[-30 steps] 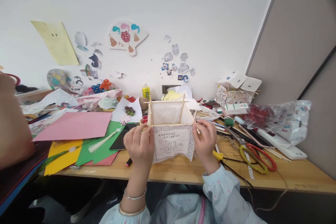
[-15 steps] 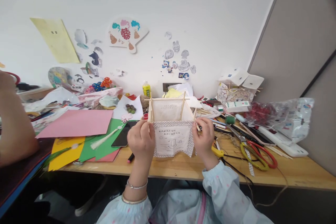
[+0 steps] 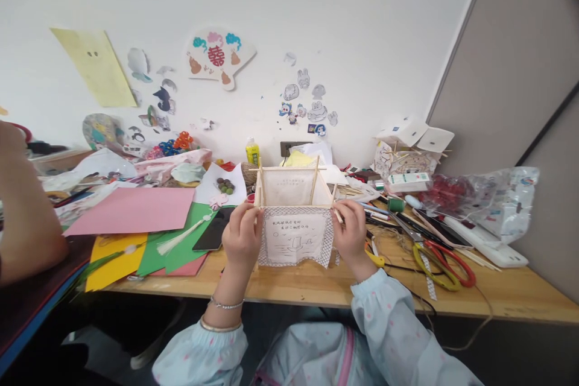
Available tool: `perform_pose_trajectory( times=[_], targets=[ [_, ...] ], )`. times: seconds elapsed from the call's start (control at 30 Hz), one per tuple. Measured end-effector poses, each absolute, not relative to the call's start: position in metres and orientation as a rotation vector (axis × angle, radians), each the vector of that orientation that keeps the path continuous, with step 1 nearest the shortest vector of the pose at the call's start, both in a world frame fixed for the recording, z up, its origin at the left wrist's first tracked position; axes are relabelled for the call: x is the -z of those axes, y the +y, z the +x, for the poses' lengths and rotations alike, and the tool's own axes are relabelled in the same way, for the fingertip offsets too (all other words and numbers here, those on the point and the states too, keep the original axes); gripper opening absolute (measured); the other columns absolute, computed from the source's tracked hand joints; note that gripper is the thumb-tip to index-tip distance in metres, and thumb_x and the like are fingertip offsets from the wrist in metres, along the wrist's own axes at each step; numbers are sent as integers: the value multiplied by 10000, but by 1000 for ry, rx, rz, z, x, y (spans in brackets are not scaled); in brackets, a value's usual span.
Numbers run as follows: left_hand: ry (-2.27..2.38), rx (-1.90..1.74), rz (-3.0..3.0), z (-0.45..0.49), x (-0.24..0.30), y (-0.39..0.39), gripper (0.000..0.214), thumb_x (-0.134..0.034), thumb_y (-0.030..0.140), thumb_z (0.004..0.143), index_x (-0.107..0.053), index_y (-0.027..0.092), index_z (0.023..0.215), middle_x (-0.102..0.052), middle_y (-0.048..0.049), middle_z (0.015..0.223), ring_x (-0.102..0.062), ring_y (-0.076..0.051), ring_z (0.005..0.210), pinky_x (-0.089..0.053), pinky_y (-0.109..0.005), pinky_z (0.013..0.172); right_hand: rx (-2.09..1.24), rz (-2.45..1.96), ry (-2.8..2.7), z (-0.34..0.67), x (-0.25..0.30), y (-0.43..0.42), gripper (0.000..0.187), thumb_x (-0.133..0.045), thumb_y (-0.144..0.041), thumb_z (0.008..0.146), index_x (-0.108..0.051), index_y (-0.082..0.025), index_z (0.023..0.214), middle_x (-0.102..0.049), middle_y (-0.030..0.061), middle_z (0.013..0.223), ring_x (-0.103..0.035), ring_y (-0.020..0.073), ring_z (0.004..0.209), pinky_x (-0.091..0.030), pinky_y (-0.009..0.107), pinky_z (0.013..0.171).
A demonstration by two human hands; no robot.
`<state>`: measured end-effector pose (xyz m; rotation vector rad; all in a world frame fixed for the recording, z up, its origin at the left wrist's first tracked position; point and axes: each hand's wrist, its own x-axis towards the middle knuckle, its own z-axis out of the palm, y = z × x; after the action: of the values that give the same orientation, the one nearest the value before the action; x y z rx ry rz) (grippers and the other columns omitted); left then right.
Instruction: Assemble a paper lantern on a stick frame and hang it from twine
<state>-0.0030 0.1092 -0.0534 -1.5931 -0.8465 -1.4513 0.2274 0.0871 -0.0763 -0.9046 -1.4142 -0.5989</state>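
I see the left hand [image 3: 242, 235] and right hand [image 3: 351, 234] each gripping a side of the paper lantern [image 3: 295, 217], steadying its stick frame upright on the bench [image 3: 497, 298].

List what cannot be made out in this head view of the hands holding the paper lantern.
Head view:
1. Writing on the lantern: too small to read.
2. Its side edges: covered by the left hand and right hand.
3. Another person's arm: cut off by the left frame edge.

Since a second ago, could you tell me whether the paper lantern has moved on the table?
No, not noticeably: the paper lantern still stands with its back left corner just below the yellow bottle.
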Motion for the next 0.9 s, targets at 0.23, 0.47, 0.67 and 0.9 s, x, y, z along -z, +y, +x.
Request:
perform_pose_trajectory(
  times=[0.23, 0.47, 0.67, 0.9],
  targets=[
    [-931, 1442, -1505, 5, 51, 104, 84, -613, 158, 830, -566, 164, 900, -692, -93, 884, -657, -142, 740, -440, -210, 558, 600, -914, -1413, 225, 74, 84, 154, -499, -152, 900, -595, -215, 1003, -576, 63, 935, -577, 190, 901, -507, 363, 811],
    [-1009, 1447, -1487, 7, 50, 100, 51, -590, 177, 846, -567, 162, 889, -690, -95, 893, -649, -136, 722, -429, -207, 550, 617, -923, -1368, 221, 70, 78, 81, -550, -144, 869, -586, -206, 907, -592, 69, 935, -595, 178, 885, -526, 327, 769],
    [-1035, 1447, -1490, 7, 50, 99, 60, -601, 162, 840, -558, 155, 882, -689, -99, 895, -645, -134, 717, -421, -203, 542, 622, -944, -1318, 215, 64, 77, 87, -553, -109, 844, -561, -195, 851, -594, 62, 875, -589, 167, 825, -526, 302, 717],
    [-1041, 1482, -1477, 11, 51, 97, 59, -582, 163, 844, -568, 159, 901, -662, -96, 921, -637, -144, 786, -448, -213, 586, 631, -965, -1302, 210, 62, 71, 104, -543, -101, 846, -578, -197, 865, -583, 71, 945, -584, 168, 837, -515, 317, 729]
  ],
)
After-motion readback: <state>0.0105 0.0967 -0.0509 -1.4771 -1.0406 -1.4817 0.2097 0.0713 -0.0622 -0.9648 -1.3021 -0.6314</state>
